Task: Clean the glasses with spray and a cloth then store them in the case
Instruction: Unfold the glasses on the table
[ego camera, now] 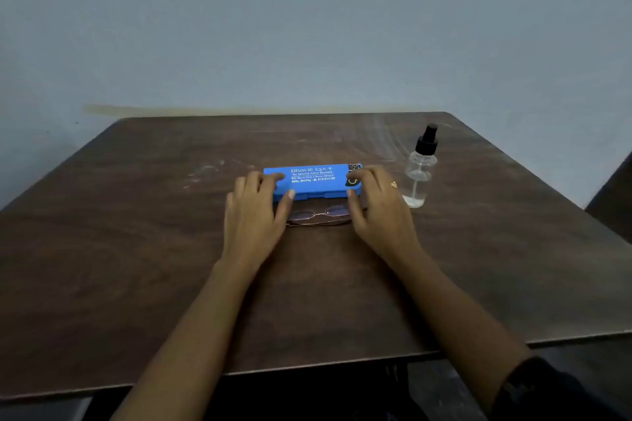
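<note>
1. Scuffed dark wooden table [136,249]; plain blue-grey wall [307,27] behind
2. Blue case [313,181], lid down, mid-table; left hand [254,212] grasps its left end, right hand [378,208] its right
3. Glasses [318,215] folded, just beside case's near edge
4. Spray bottle [419,171] upright toward far right corner

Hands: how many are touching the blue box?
2. The left hand grips the left end of the blue box; the right hand grips its right end. None hidden.

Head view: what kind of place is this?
Probably a plain indoor room, home or office unclear: a dark wood-grain table against a bare pale wall, with a blue case, glasses and a spray bottle set out.
</note>
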